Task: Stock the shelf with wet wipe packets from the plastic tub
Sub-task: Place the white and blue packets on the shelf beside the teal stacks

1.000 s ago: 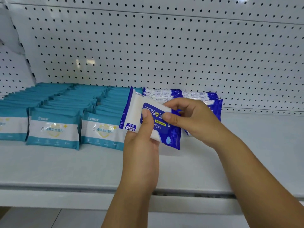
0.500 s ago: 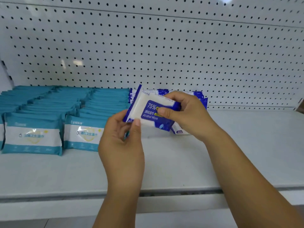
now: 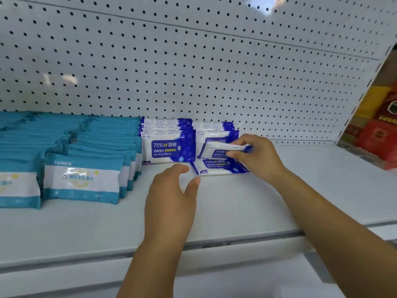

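The stocking looks well under way, though hardly finished. Rows of teal wet wipe packets (image 3: 82,178) fill the left part of the shelf (image 3: 247,209) from back to front. Just beside them, two short rows of blue alcohol wipe packets (image 3: 167,147) stand against the back.

The right hand (image 3: 261,158) holds a tilted packet (image 3: 223,149) at the front of the right-hand blue row, its fingers (image 3: 249,140) clamped on the packet's right end. Below it a flat packet (image 3: 219,166) lies face up on the shelf, not yet stood in line. The left hand (image 3: 171,192) hovers just in front of that one, fingers apart and relaxed, holding nothing.

The blue rows reach only a little way forward, so more packets can probably go in. The plastic tub is out of view, so how many remain cannot be told.

The shelf is smooth white metal with a white pegboard back panel (image 3: 193,72). Past its right end sit blurred red and yellow boxes (image 3: 382,130).
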{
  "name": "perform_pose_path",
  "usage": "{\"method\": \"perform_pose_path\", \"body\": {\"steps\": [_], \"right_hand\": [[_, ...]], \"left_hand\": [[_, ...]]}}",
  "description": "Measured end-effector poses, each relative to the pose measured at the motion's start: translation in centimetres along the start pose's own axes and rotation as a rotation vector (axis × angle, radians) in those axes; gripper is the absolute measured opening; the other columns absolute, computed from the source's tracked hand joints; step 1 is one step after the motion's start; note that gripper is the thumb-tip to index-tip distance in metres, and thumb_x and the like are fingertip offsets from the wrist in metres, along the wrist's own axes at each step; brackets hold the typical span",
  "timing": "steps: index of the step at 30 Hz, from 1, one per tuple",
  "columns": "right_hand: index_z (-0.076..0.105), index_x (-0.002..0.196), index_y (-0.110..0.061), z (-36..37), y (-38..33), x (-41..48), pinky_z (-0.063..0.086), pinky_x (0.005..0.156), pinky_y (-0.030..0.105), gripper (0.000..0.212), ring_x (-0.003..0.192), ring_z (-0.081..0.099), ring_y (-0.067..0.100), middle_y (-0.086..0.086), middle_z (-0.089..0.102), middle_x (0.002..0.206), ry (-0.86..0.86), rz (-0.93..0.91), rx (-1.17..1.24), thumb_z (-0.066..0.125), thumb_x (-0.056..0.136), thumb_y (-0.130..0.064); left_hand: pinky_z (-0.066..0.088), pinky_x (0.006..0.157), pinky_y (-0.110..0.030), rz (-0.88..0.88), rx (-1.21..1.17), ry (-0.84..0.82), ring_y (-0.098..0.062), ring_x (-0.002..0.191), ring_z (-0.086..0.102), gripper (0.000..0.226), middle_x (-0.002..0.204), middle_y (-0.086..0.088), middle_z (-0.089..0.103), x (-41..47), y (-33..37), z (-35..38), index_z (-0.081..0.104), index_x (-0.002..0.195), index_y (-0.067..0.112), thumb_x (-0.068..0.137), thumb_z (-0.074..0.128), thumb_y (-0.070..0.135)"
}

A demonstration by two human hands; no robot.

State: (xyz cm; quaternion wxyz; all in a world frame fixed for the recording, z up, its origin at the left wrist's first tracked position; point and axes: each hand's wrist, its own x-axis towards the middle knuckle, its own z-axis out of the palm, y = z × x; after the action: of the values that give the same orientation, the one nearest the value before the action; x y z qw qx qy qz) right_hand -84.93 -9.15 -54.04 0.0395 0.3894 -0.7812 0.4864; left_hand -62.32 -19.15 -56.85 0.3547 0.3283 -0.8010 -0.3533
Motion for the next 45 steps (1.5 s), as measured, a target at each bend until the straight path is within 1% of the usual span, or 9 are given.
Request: {"method": "perform_pose_path", "body": {"steps": [4,7,11,16,21,27,37,41,45], "right_hand": [[0.071,0.085,-0.025,0.1,0.2,-0.1,0.048,0.063,0.011,0.013,0.077,0.066,-0.005,-0.018,0.072,0.083,0.096,0.01,0.134,0.08,0.084,-0.017],[0.071,0.088,-0.028,0.4,0.7,-0.1,0.055,0.067,0.019,0.014,0.084,0.07,0.003,-0.012,0.074,0.089,0.152,0.037,0.24,0.079,0.085,-0.017],[0.071,0.095,-0.021,-0.1,1.6,-0.2,0.054,0.064,0.018,0.015,0.079,0.07,0.001,-0.011,0.074,0.087,0.193,0.057,0.311,0.079,0.085,-0.015],[0.064,0.1,-0.022,-0.7,2.2,-0.2,0.059,0.071,0.026,0.023,0.091,0.072,0.008,-0.006,0.073,0.099,0.283,0.08,0.369,0.081,0.084,-0.02],[0.064,0.095,-0.026,-1.6,1.9,-0.1,0.061,0.068,0.031,0.021,0.091,0.074,0.013,-0.004,0.073,0.099,0.378,0.142,0.508,0.081,0.083,-0.026],[0.065,0.1,-0.024,-1.9,1.8,-0.6,0.06,0.064,0.025,0.022,0.088,0.074,0.006,-0.009,0.073,0.096,0.381,0.183,0.525,0.08,0.084,-0.029],[0.066,0.114,-0.014,-3.0,2.2,-0.7,0.056,0.061,0.022,0.034,0.092,0.074,0.013,0.001,0.074,0.105,0.372,0.23,0.554,0.079,0.086,-0.029],[0.069,0.106,-0.015,-2.6,1.7,-1.1,0.058,0.07,0.033,0.021,0.087,0.074,0.019,0.005,0.075,0.098,0.096,0.227,0.541,0.076,0.088,-0.022],[0.071,0.098,-0.018,-2.1,0.9,-1.7,0.056,0.078,0.035,0.014,0.09,0.073,0.021,0.006,0.075,0.099,-0.174,0.267,0.626,0.072,0.086,-0.024]], "left_hand": [[0.038,0.089,-0.023,-0.107,0.051,-0.042,-0.015,0.113,0.059,0.038,0.129,0.002,0.063,1.3,0.2,0.9,0.064,0.13,0.027,0.097,0.059,0.047],[0.045,0.09,-0.034,-0.162,0.172,-0.039,-0.026,0.113,0.054,0.046,0.12,-0.008,0.065,3.3,0.8,2.8,0.07,0.111,0.013,0.099,0.052,0.053],[0.036,0.102,-0.041,-0.215,0.381,-0.063,-0.032,0.127,0.04,0.062,0.134,-0.013,0.049,4.7,2.5,5.2,0.065,0.12,0.01,0.096,0.048,0.064],[0.035,0.099,-0.04,-0.208,0.422,-0.084,-0.031,0.126,0.041,0.051,0.13,-0.008,0.054,5.2,2.1,5.7,0.068,0.117,0.016,0.092,0.059,0.06],[0.049,0.09,-0.037,-0.172,0.065,-0.133,-0.025,0.093,0.063,0.03,0.087,0.001,0.069,4.5,1.3,4.5,0.064,0.07,0.018,0.086,0.077,0.041],[0.046,0.066,-0.031,-0.113,-0.163,-0.169,-0.017,0.063,0.055,0.027,0.07,0.001,0.066,3.8,0.2,4.3,0.062,0.07,0.012,0.082,0.082,0.027],[0.044,0.059,-0.01,-0.075,-0.464,-0.136,-0.001,0.069,0.065,0.026,0.079,0.002,0.075,3.2,-0.3,2.6,0.056,0.075,0.002,0.088,0.077,0.012],[0.046,0.069,-0.019,-0.062,-0.505,-0.104,-0.004,0.074,0.066,0.027,0.08,0.001,0.074,3.3,-0.5,2.7,0.054,0.073,0.001,0.087,0.076,0.008],[0.048,0.07,-0.007,-0.088,-0.535,-0.101,-0.001,0.103,0.069,0.026,0.096,0.019,0.071,3.6,-0.2,3.3,0.052,0.076,-0.004,0.088,0.075,0.004]]}}
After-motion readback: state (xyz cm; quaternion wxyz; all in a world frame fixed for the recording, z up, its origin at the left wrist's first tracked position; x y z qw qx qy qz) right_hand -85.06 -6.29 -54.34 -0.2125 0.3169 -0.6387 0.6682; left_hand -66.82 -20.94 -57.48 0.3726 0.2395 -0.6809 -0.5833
